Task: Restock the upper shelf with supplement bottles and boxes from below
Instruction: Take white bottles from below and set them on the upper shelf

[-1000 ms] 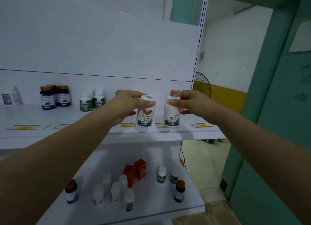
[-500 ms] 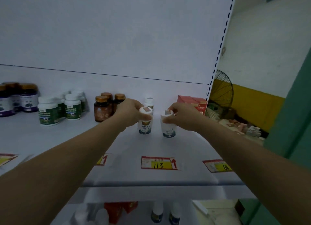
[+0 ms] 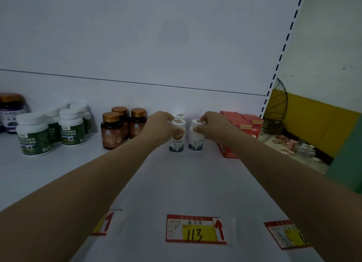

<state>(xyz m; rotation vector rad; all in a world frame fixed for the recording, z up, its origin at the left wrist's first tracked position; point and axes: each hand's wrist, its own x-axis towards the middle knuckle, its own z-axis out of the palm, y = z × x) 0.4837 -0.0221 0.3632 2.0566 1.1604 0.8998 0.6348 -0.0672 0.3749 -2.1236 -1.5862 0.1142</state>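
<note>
2 bare arms reach across a white shelf (image 3: pixel 176 183). The left hand (image 3: pixel 158 127) curls round the top of a white bottle (image 3: pixel 176 142). The right hand (image 3: pixel 212 127) grips a second white bottle (image 3: pixel 196 142) just beside it at 3 o'clock. Both stand upright near the back. Brown bottles (image 3: pixel 111 132) stand at 9 o'clock, red boxes (image 3: pixel 241 124) at 3 o'clock, and a price tag (image 3: pixel 195 229) marked 113 at 6 o'clock.

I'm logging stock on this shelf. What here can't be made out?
Head view only:
- Rear white-capped bottle: body hidden behind left hand and the left white plastic bottle it grips.
- Right white plastic bottle: label top covered by right hand.
- Left red-and-yellow price tag: mostly under left forearm.
- Right red-and-yellow price tag: number cut by right forearm.
- Dark purple-labelled bottle: cropped by left edge.
</note>
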